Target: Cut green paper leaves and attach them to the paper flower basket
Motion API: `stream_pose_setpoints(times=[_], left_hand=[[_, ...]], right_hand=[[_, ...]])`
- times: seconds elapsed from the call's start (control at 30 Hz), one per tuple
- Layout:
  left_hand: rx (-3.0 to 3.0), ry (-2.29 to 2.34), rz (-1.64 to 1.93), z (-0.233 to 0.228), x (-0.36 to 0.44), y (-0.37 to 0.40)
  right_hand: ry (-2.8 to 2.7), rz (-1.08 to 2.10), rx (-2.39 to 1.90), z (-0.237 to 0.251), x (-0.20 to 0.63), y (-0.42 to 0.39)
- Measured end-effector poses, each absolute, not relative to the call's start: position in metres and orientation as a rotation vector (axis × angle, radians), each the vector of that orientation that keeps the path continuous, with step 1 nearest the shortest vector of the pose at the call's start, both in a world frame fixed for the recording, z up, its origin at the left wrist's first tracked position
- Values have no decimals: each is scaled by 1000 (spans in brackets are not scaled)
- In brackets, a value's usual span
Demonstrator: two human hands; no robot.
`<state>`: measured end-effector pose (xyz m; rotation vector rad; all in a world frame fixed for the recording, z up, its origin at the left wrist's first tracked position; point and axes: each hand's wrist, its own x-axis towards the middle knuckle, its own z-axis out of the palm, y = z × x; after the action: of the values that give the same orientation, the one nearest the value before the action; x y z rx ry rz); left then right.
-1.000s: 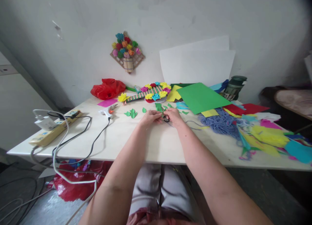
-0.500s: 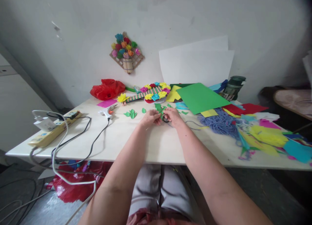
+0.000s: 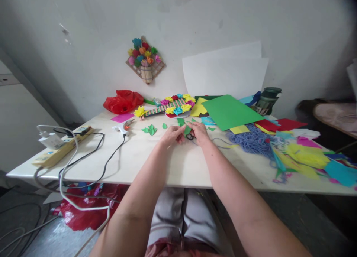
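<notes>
A small green paper piece (image 3: 187,130) is pinched between my two hands over the middle of the table. My left hand (image 3: 174,135) is closed on its left side, fingers curled. From the right, my right hand (image 3: 199,132) grips its upper edge between thumb and fingers. Just below that hand shows a dark loop (image 3: 190,136), like a scissors handle; whether it is held or lies on the table, I cannot tell. Behind the hands rests another green scrap (image 3: 180,121). Several cut green paper leaves (image 3: 151,130) lie to the left.
A glue gun (image 3: 122,128) with a black cord and a power strip (image 3: 63,149) occupy the left. Behind stands a flower-trimmed woven craft (image 3: 167,107). On the right are a green sheet (image 3: 232,112), blue yarn (image 3: 255,140) and coloured paper scraps (image 3: 306,156).
My right fingers have shifted up slightly onto the top of the green paper piece, which now shows flatter and larger between the hands. My left hand has barely moved.
</notes>
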<state>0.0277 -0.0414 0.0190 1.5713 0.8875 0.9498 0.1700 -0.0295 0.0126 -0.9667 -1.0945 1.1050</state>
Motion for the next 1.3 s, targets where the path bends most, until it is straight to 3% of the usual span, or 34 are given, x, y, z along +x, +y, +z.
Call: stream_pose_setpoints(times=[0.4,1.0,1.13,1.3], left_hand=[[1560,892,995,16,29,-39],[1516,976,1105,18,18,-31],[1431,1233,1232,18,12,-24],[1431,2059,1312,23,-3,-24]], right_hand=[[-1167,1002,-985,7,171,-25],[-932,1208,-1001,21,174,-33],[-923,1177,-1041,22,173,-34],[-928,1109,-1071,18,172,-31]])
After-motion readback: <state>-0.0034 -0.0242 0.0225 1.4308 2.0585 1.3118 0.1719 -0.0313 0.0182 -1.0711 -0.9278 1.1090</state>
